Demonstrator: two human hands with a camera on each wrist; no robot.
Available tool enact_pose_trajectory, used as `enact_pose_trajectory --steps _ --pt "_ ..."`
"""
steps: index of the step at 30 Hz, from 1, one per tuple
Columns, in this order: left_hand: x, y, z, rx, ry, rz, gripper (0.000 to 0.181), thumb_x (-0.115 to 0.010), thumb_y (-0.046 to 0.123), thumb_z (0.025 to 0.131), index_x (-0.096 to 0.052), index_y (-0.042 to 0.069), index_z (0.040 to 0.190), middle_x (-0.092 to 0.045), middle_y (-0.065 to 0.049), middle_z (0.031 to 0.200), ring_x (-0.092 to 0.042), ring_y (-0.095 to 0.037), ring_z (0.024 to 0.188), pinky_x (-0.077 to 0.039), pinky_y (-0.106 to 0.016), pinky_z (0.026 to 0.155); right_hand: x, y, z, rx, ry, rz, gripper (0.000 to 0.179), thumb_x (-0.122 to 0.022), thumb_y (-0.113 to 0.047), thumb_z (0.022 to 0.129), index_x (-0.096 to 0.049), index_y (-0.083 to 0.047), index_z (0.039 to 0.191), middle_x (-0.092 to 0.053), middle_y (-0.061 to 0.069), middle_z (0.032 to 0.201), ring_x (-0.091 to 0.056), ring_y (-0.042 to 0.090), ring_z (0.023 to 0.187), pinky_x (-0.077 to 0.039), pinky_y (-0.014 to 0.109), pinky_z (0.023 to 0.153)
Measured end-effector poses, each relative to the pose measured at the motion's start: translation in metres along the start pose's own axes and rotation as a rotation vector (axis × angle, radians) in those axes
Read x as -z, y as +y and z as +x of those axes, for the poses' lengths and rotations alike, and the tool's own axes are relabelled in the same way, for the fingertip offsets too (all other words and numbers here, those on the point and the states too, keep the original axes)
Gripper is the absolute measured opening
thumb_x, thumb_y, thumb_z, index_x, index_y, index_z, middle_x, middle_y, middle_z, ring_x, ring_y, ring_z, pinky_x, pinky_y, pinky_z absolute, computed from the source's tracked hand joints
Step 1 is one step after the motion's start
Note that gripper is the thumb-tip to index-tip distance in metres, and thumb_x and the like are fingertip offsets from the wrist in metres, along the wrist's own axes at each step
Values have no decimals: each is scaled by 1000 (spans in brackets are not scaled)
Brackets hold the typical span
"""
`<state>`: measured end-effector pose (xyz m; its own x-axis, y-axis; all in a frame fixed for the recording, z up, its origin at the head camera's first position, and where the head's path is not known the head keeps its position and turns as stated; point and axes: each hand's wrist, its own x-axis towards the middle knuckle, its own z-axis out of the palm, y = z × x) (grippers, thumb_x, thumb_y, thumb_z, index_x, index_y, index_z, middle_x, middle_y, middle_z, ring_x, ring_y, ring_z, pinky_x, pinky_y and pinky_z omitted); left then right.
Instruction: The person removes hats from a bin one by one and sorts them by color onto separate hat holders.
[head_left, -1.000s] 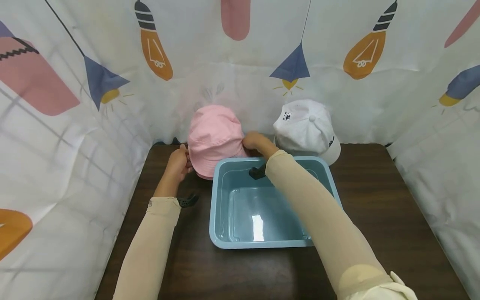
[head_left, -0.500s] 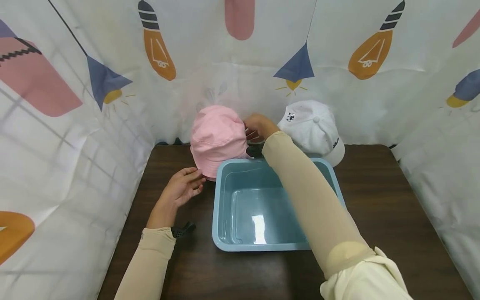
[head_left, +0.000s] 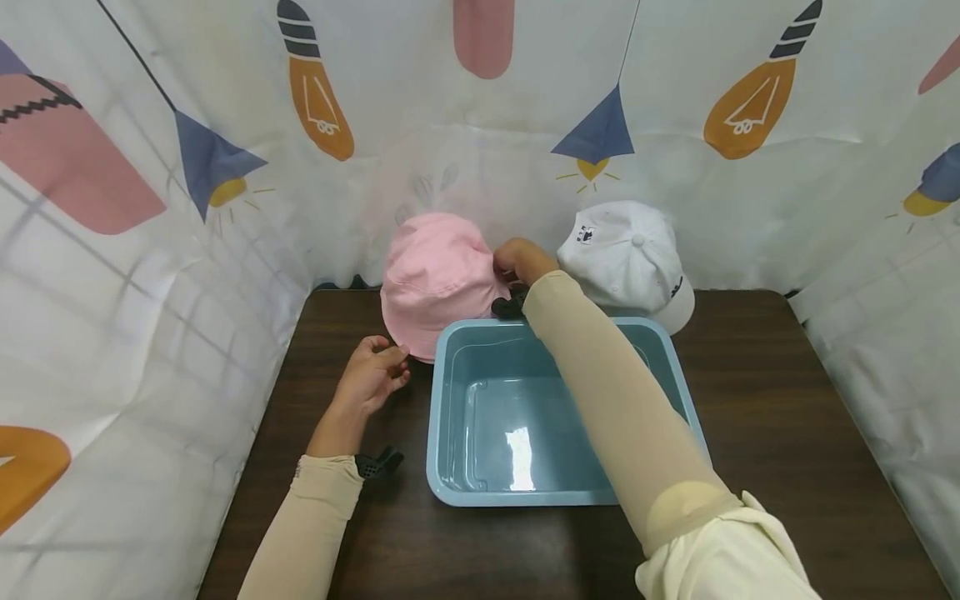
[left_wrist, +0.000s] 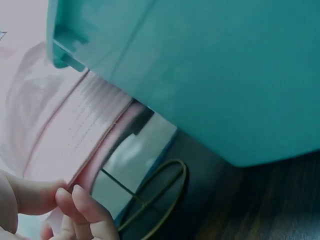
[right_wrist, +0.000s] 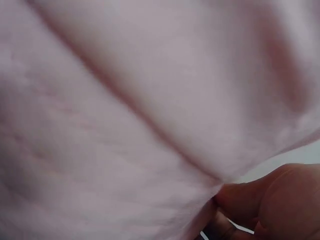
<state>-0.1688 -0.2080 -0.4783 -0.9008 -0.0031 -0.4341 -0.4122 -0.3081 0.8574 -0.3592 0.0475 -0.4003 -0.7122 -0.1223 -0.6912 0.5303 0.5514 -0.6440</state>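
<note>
A pink bucket hat (head_left: 438,279) stands at the back left of the table, behind the left corner of a light blue plastic basin (head_left: 480,497). My left hand (head_left: 371,375) pinches the hat's front left brim between thumb and fingertips; the left wrist view shows the brim edge (left_wrist: 102,142) there. At the hat's right side, my right hand (head_left: 525,260) pinches the brim between thumb and fingers, partly hidden in the head view. Under the brim in the left wrist view are a pale surface and a thin wire loop (left_wrist: 162,200). The hat's inside is hidden.
A white cap (head_left: 622,254) sits at the back, right of my right hand. My right forearm (head_left: 611,392) crosses over the basin. A printed curtain (head_left: 510,167) hangs behind the dark wooden table (head_left: 795,442) and along both sides.
My left hand left the hat's left side, spread its fingers, and now pinches the front brim. My right hand loosened at the hat's right side and grips the brim again. The hat stays about in place.
</note>
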Motion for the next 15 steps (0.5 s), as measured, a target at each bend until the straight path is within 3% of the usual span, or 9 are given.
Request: enact_pose_trajectory --steps 8,11,15 --pt "-3 -6 9 -54 73 154 42 -64 4 98 -30 10 122 -53 0 90 -51 -15 81 -56 -27 72 3 0 6 -1 32 -104 21 -51 -14 101 -68 -2 106 -61 9 115 -57 26 107 -47 37 105" --pt "-4 3 7 -53 67 255 45 -65 10 99 -32 10 129 -56 -1 100 -55 -15 85 -57 -28 76 4 -3 0 38 62 -148 27 -49 -16 102 -67 -2 115 -63 10 123 -61 27 115 -48 39 105" --pt "-2 27 0 -104 64 477 57 -63 18 102 -27 3 143 -59 -10 118 -60 -17 92 -58 -32 81 8 -15 -25 133 133 -331 41 -41 -20 103 -55 -3 137 -56 12 143 -66 29 119 -55 41 95"
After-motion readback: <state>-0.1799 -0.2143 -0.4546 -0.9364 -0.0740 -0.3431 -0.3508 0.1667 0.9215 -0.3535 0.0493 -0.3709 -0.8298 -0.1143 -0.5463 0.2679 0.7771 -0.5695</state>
